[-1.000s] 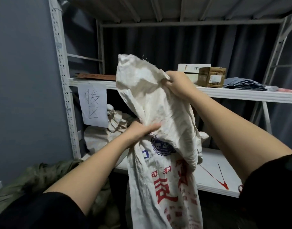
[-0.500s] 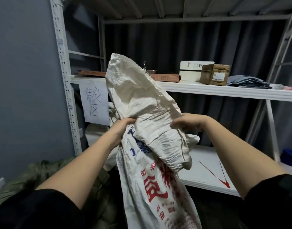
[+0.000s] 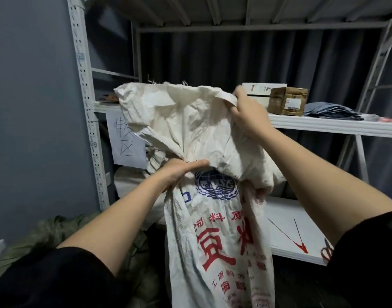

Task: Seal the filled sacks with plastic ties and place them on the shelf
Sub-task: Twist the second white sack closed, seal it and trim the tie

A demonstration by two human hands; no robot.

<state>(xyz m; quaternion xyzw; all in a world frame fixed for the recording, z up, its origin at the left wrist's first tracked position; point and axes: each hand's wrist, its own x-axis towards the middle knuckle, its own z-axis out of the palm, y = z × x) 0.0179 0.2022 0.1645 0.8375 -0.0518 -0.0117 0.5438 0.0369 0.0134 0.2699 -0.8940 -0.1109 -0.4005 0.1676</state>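
Observation:
A white woven sack (image 3: 215, 236) with red and blue print hangs in front of me, its loose top fanned out wide. My left hand (image 3: 181, 172) grips the bunched neck of the sack at its middle. My right hand (image 3: 246, 110) pinches the upper right corner of the sack's open top, raised to the level of the upper shelf. Two red plastic ties (image 3: 297, 236) lie on the white lower shelf (image 3: 286, 218) to the right. A tied white sack (image 3: 133, 181) rests on that shelf behind the held one, mostly hidden.
The upper shelf (image 3: 332, 125) carries a brown cardboard box (image 3: 287, 101), a white box (image 3: 262, 91) and folded grey bags (image 3: 332, 111). A handwritten paper sign (image 3: 124, 141) hangs from it. Red-handled scissors (image 3: 327, 252) lie at the lower shelf's front edge. An olive green bag (image 3: 46, 234) sits at lower left.
My right hand has risen from the sack's neck to the top right corner and spread the top open. My left hand keeps its grip on the neck.

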